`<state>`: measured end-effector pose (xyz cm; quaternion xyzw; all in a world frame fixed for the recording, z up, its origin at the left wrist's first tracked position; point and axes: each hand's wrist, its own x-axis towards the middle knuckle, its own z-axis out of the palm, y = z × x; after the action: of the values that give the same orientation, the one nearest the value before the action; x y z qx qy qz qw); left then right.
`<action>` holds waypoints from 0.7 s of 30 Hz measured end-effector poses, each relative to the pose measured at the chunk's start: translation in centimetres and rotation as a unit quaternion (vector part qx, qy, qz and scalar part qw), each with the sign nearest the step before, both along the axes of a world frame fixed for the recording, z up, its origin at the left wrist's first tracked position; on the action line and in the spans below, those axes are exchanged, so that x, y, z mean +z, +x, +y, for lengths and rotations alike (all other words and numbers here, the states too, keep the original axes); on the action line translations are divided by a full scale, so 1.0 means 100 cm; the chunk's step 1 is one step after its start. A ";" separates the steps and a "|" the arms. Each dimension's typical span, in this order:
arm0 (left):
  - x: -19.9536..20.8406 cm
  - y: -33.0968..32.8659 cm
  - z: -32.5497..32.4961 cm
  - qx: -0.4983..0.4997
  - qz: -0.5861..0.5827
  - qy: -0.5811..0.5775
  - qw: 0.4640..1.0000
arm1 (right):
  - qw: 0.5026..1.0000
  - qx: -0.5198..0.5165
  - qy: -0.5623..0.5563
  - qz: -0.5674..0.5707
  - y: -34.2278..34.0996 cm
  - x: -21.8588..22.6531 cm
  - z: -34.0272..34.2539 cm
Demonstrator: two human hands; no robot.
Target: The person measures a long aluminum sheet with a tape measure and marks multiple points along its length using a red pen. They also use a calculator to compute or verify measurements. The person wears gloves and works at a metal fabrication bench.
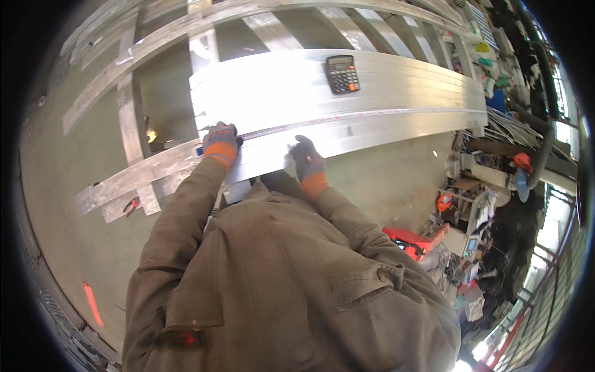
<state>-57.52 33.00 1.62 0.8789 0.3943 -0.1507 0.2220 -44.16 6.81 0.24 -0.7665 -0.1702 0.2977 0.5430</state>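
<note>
Right hand (pixel 308 162): grip part-curled at the near edge of the silvery panels (pixel 409 87); contents unclear. Left hand (pixel 221 141): grip bent over one end of the measuring tape (pixel 334 118); closure hidden. Tape lies along panels, calculator (pixel 342 74) beyond.

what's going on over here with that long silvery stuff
A person in a brown jacket is bent over long silvery bars lying side by side on a slatted frame. A measuring tape is stretched lengthwise across them, with the gloved left hand at its left end. The gloved right hand is by the near edge, fingers curled; whether it holds anything is unclear. A calculator lies on the bars, beyond the tape.
</note>
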 end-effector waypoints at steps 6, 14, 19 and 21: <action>0.003 0.005 -0.002 0.035 0.024 -0.016 0.999 | 0.979 0.113 -0.013 -0.167 0.023 -0.039 -0.003; 0.011 0.015 -0.014 0.075 0.052 -0.011 0.996 | 0.975 0.164 -0.040 -0.144 0.066 -0.032 -0.014; 0.012 0.023 -0.014 0.079 0.084 -0.003 0.993 | 0.979 0.178 -0.006 -0.096 0.080 -0.039 -0.024; 0.014 0.029 -0.013 0.073 0.098 0.001 0.993 | 0.990 0.141 -0.006 -0.014 0.085 -0.043 -0.024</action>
<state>-54.61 31.68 2.98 0.8290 0.4775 -0.2189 0.1917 -35.63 4.45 -4.04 -0.7423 -0.2822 0.3611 0.4889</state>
